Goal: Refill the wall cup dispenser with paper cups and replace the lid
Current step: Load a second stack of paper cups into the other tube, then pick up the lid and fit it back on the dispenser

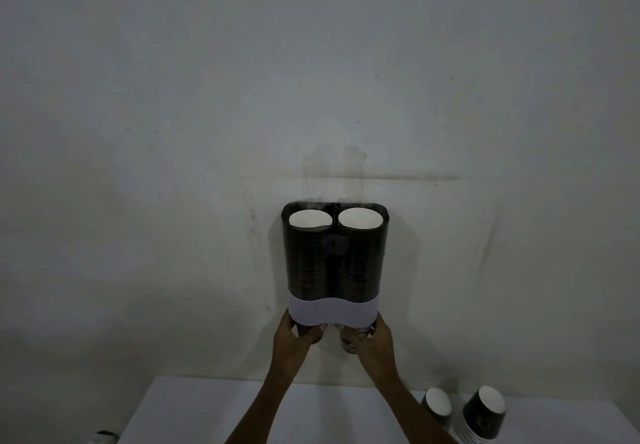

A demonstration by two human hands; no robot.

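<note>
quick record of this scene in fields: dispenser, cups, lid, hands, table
dispenser: dark twin-tube wall cup dispenser with a pale band at its base, on a grey wall
cups in dispenser: both tubes hold stacks up to the top, white insides showing
lid: none on top; none seen anywhere
left hand: grips the cup under the left tube
right hand: grips the cup under the right tube
table: white table, two spare stacks of dark paper cups at right

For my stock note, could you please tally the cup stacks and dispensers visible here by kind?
Black paper cup stacks inside the dispenser: 2
Black paper cup stacks on the white table: 2
Black twin-tube wall dispenser: 1
Total: 5
</note>
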